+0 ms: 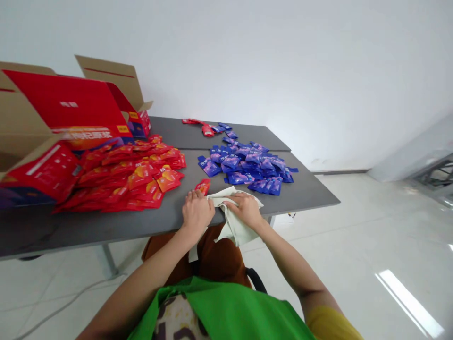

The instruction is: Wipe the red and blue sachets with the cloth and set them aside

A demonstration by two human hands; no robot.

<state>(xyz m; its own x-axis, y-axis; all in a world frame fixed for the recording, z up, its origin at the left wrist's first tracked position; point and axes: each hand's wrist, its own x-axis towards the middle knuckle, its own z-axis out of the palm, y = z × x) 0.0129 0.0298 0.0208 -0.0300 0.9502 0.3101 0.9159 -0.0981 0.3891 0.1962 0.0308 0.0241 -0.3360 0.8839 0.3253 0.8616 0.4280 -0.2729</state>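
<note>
While both hands press a pale cloth bag (231,222) at the table (148,222) edge, left hand (196,212) gripping its edge, right hand (247,210) pinching fabric, red packet (203,186) just beside, blue packets (247,165) beyond.

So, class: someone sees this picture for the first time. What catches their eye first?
The big heap of red foil sachets on the grey table's left side, beside an open red-lined cardboard box. Next, the pile of blue sachets to its right. At the near edge, both hands grip a pale cloth bag.
</note>
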